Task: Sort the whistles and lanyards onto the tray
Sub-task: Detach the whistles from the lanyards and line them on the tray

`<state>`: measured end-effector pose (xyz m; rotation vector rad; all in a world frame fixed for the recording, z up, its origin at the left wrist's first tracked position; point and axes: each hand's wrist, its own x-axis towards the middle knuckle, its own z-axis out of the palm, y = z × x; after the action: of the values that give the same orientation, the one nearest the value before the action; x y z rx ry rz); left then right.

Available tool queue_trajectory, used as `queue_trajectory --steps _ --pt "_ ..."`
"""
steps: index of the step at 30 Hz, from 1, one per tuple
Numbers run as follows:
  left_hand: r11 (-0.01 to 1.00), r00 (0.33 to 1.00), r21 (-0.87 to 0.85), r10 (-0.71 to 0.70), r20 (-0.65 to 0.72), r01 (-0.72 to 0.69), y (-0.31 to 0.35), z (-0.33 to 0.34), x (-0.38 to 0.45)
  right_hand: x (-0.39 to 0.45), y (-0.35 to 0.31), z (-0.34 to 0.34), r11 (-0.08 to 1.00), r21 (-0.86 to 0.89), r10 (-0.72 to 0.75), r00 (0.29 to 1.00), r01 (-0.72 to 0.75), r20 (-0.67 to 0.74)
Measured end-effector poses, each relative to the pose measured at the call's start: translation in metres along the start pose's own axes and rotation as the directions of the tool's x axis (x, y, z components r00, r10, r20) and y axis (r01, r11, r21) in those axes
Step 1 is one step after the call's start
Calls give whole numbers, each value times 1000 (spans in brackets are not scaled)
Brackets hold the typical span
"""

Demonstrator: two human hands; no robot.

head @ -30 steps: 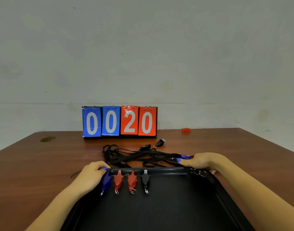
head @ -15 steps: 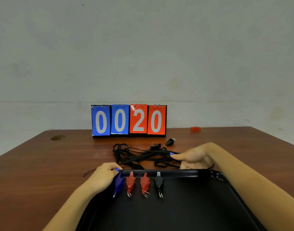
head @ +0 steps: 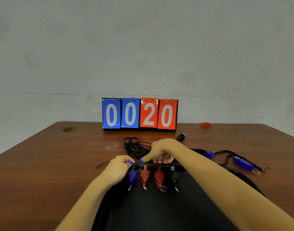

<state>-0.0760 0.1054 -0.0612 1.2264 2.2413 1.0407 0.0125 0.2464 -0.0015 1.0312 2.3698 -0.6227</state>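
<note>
Tray nearest, black, bare floor takes up most of it; plenty of open room behind the row already set. Four whistles lie along its far rim, rings toward the camera: blue whistle, red whistle, second red whistle, black whistle.

Left hand sits at the tray's far-left corner, fingers curled over the rim beside the blue whistle; whether its grip pinches the rim, a cord or nothing, cannot tell. Right hand reaches across just past the far rim, fingers curled down into the black lanyards; looks like it pinches a cord, but the fingertips are half hidden, so cannot tell for sure.

Step in hand, as I judge: whistle row partly done, now going for the lanyard tangle. Next move calls for pulling one cord free without dragging the pile, then lifting it over the rim and clear of the row.

Still loose on the surface: two blue whistles right of the tray with cord attached, a black one further back, a red one near the far edge. Scoreboard reads 0020 at the back. Surface's right edge runs close past the loose blue ones; left side open.
</note>
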Motion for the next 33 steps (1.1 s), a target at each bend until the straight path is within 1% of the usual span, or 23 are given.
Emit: queue_trajectory --steps 2,4,7,9,10,12,14,16,18,22,24,26,29,30,31,32,33 --pt "1000 1000 -9 -2 1 2 1 0 0 12 -5 3 1000 13 -28 999 28 -20" --pt "1000 1000 -22 -5 -2 4 2 0 0 18 -8 1 998 58 -38 999 39 -8" --pt "1000 1000 -19 -10 -11 10 2 0 1 24 -10 -3 987 154 -43 999 44 -10" --pt "1000 1000 -14 -15 -26 15 1 0 2 26 -9 -3 970 236 -39 998 50 -51" --pt "1000 999 -12 -15 -38 14 1 0 2 28 -7 -3 950 307 -29 996 53 -81" --pt "1000 998 -15 -9 -57 8 0 1 3 29 -3 -2 878 473 -7 990 73 -140" --pt "1000 998 -15 -5 -68 4 0 1 4 31 0 0 771 622 -9 979 136 -203" --pt "1000 997 -10 1 -78 -2 -2 2 5 32 0 3 660 717 -27 961 225 -276" --pt "1000 996 -1 8 -86 -8 -3 2 6 34 -1 6 550 772 -49 935 318 -351" --pt "998 997 53 31 -70 -27 -5 4 7 40 -4 -1 345 791 -111 859 505 -500" --pt "997 997 71 34 -65 -30 -5 5 6 40 -5 -5 276 785 -145 832 554 -536" --pt "997 996 74 43 -72 -37 -4 7 7 40 -4 -6 276 748 -179 797 604 -578" --pt "995 996 82 65 -65 -60 -3 7 6 41 -6 -9 317 636 -179 703 703 -688" --pt "994 996 92 73 -57 -68 -4 8 6 39 -7 -13 303 620 -170 681 724 -712" --pt "991 995 115 78 -56 -71 -6 9 7 36 -9 -18 275 627 -164 678 729 -716" --pt "986 995 157 75 -60 -64 -5 9 7 32 -9 -23 263 653 -168 700 710 -694" --pt "976 995 211 68 -71 -52 -5 9 6 28 -7 -27 285 690 -191 745 665 -639"
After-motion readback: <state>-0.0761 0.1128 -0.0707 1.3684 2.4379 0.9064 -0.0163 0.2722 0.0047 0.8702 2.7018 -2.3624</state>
